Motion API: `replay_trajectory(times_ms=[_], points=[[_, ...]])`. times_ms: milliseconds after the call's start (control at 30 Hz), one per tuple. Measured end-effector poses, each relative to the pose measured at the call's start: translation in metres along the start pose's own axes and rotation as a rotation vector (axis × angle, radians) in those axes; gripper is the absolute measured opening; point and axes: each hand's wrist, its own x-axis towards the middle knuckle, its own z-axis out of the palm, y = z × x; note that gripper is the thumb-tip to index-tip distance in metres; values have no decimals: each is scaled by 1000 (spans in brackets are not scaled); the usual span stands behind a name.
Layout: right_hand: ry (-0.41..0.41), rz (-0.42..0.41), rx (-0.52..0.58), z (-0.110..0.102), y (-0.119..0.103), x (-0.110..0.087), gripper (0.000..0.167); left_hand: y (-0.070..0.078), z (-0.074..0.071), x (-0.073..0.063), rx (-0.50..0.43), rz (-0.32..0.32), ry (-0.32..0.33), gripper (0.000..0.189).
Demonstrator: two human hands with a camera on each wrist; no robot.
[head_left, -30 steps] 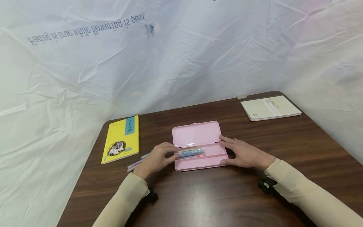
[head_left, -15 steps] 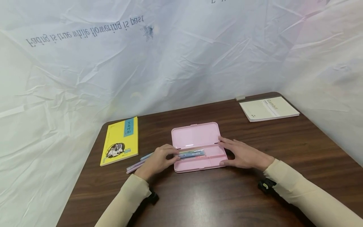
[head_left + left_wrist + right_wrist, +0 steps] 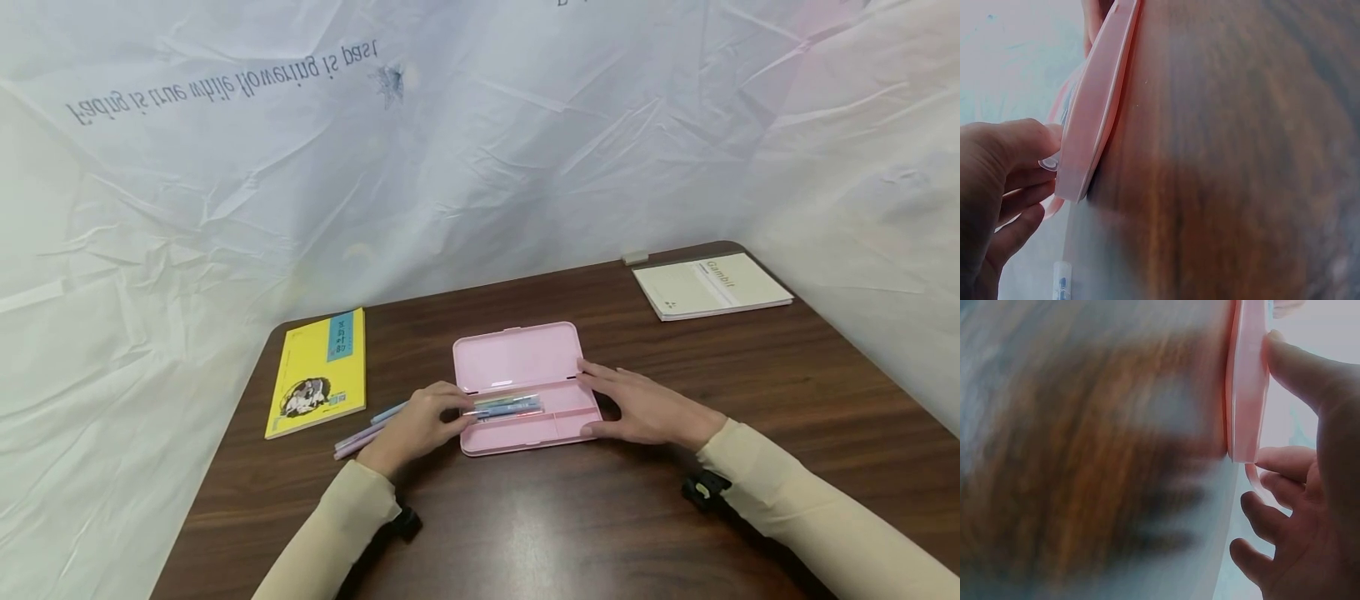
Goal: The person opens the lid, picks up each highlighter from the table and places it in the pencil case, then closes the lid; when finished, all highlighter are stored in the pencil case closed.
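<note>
Left grip [image 3: 417, 425]: pinching clear packet [image 3: 510, 407] | pink case [image 3: 517, 358]: unmoved

"Fading is true while flowering is past" can be read, vertically flipped, on the creased white fabric backdrop [image 3: 480, 183]. "Gambit" is printed on the cream rectangular paper notebook [image 3: 686, 292]. On the yellow rectangular paper book's [image 3: 311, 358] blue label [image 3: 341, 337], small characters cannot be made out.

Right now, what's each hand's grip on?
Left hand: pinching the packet in the case.
Right hand: holding the case's right end, thumb and fingers spread.
</note>
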Motion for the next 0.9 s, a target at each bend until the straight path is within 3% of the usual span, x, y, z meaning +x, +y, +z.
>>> replay_trajectory(times_ms=[567,767,900], points=[[6,-5,17,0,-3,-1,86,-2,0,-3,13,-25,-32,22],[17,-5,11,1,-2,0,87,-1,-3,-4,-2,-15,-15,22],[14,2,11,1,0,-1,89,-2,-8,-6,-7,-48,10,23]])
